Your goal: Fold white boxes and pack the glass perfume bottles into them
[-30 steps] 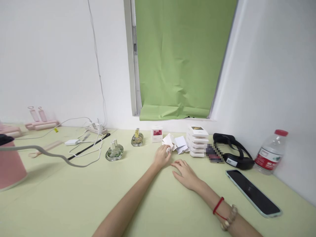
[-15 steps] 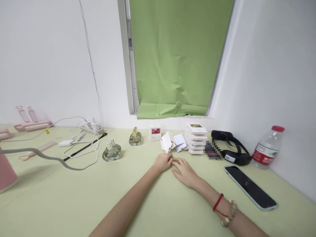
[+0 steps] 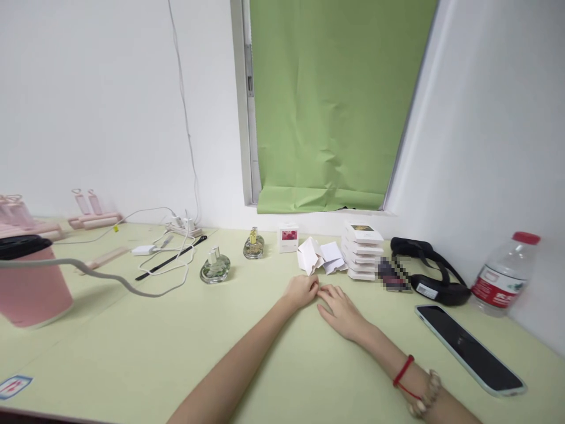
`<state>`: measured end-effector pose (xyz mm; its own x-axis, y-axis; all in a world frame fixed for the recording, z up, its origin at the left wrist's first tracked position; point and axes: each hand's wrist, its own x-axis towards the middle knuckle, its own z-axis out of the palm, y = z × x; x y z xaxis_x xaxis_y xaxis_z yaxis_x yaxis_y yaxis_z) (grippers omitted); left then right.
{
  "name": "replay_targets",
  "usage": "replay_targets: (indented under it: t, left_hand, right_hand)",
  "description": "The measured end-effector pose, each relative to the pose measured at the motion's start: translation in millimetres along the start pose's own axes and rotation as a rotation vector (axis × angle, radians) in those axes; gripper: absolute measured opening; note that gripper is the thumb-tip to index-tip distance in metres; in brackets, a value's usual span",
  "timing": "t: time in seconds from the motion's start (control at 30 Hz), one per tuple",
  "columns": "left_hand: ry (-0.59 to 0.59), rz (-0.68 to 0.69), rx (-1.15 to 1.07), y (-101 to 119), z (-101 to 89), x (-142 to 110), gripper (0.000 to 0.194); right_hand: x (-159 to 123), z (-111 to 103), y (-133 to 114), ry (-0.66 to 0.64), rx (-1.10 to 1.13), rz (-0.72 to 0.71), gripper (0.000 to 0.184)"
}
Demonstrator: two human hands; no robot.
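A pale green worktop (image 3: 132, 353) spreads across the view, and a green sheet (image 3: 344, 106) covers the window behind it. A pink cup (image 3: 35, 294) with a black lid stands at the left. At the right, a clear bottle (image 3: 498, 285) with a red cap stands beside a black strapped headset (image 3: 441, 290), and a dark-screened phone (image 3: 470, 350) lies in front of them. The left hand (image 3: 302, 291) rests with fingers curled in; whether it holds anything, I cannot tell. The right hand (image 3: 342, 312) lies loosely spread, its fingertips by the left's. Beyond them stands a stack of white boxes (image 3: 364, 250). Two glass perfume bottles sit left of a small upright box (image 3: 289, 238). Two folded white cards (image 3: 309, 257) lie just beyond the hands, between that box and the stack.
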<state>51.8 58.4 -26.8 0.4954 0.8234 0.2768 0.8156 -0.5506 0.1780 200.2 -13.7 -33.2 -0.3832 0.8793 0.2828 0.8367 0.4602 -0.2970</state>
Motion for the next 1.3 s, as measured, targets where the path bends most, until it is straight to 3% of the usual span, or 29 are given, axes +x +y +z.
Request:
replay_targets:
  t: [0.43, 0.53, 0.77, 0.87, 1.0, 1.13, 1.2, 1.3]
  left_hand:
    - [-0.011, 0.005, -0.01, 0, -0.4, 1, 0.022]
    - [-0.012, 0.006, -0.002, 0, -1.3, 0, 0.022]
    - [0.035, -0.031, -0.004, 4, -4.2, -1, 0.018]
    - [0.167, -0.123, -0.01, 4, -7.2, -2, 0.018]
    - [0.445, -0.317, -0.058, -7, -15.3, -1, 0.015]
    - [0.64, -0.564, -0.092, -34, -24.8, 1, 0.019]
    - [0.669, -0.686, -0.108, -50, -27.0, 2, 0.026]
    - [0.599, -0.788, -0.144, -70, -25.0, 3, 0.033]
  right_hand:
    - [1, -8, 2, 0.081, -0.012, 0.029, 0.033]
    - [4, -14, 8, 0.226, -0.031, 0.058, 0.031]
    - [7, -36, 29, 0.723, -0.162, 0.075, 0.029]
    - [6, -43, 42, 0.867, -0.225, 0.097, 0.029]
    - [4, -45, 58, 0.968, -0.126, 0.045, 0.022]
    - [4, -38, 62, 0.917, -0.051, -0.068, 0.015]
    - [4, -34, 58, 0.844, -0.046, -0.11, 0.014]
    - [3, -30, 47, 0.76, -0.022, -0.175, 0.013]
